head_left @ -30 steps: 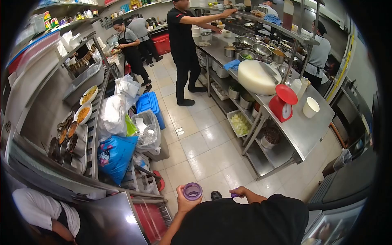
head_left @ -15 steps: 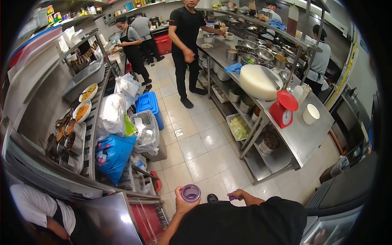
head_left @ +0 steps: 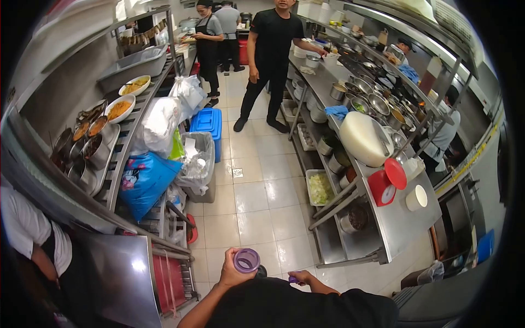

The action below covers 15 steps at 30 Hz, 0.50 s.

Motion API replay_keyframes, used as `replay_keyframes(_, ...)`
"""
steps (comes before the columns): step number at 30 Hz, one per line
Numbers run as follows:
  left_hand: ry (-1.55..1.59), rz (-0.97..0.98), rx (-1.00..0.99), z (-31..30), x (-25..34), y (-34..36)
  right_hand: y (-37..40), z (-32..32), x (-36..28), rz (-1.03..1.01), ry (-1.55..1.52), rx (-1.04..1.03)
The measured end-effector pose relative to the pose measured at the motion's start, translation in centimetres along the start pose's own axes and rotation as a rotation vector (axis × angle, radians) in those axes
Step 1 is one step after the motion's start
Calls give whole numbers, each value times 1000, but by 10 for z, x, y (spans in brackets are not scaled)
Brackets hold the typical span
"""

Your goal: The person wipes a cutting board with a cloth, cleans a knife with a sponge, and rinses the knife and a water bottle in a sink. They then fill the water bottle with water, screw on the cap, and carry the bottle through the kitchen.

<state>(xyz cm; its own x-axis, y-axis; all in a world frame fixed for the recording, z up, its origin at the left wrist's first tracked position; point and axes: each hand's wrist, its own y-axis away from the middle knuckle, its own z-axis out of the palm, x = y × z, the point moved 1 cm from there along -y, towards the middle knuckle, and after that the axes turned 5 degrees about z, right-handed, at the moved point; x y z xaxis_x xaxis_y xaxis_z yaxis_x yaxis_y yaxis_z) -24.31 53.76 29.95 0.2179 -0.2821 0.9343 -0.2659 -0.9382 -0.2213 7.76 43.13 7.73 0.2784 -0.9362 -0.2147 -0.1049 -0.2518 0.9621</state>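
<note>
My left hand (head_left: 229, 271) is wrapped round a purple jar (head_left: 247, 266), held low in front of my body with its round mouth facing up. The jar has no lid on it, and I cannot make out any contents. A little to the right, my right hand (head_left: 306, 279) is closed on a small purple piece (head_left: 294, 279), perhaps the jar's lid, mostly seen edge-on. The two hands are apart, both over the tiled floor close to my black shirt.
On the right, a steel table (head_left: 407, 229) carries a red scale (head_left: 381, 188), a white tub (head_left: 416, 198) and a thick round chopping block (head_left: 361, 139). Left stand a rack, a blue bag (head_left: 145, 183) and a lined bin (head_left: 201, 183). A person in black (head_left: 273, 60) stands in the aisle.
My view has turned, so the surroundings sit differently in it. Both hands keep hold of their purple things, slightly left and lower in view. The person in black still stands at the table.
</note>
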Motion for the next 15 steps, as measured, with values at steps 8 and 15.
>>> replay_keyframes(8, 43, 61, -4, 2, -7, -3, -1, -8, -5, 6, -30, -86)
replay_keyframes(15, 18, 78, 3, 0, 0, -8, 8, -6, -21, -38, -30, 41)
